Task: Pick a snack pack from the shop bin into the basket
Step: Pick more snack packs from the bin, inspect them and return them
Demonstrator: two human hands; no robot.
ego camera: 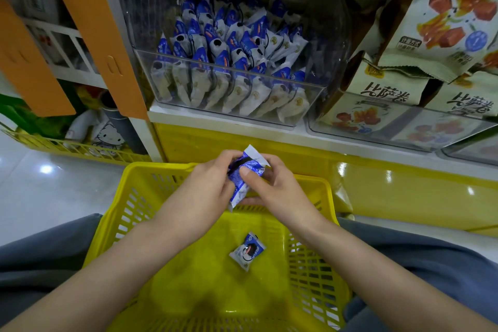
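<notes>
While both the left hand (pixel 213 183) and right hand (pixel 272 186) pinched a blue-and-white foil snack pack (pixel 244 175) above the yellow plastic slatted basket (pixel 129 213), the carrying step seemed done, leaving only letting go.

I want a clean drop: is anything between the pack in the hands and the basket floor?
Nothing visible blocks it. The left hand and right hand hold the snack pack over the open yellow basket. Only a second pack lies on the basket floor, nearer the person; the drop may land on it.
</notes>
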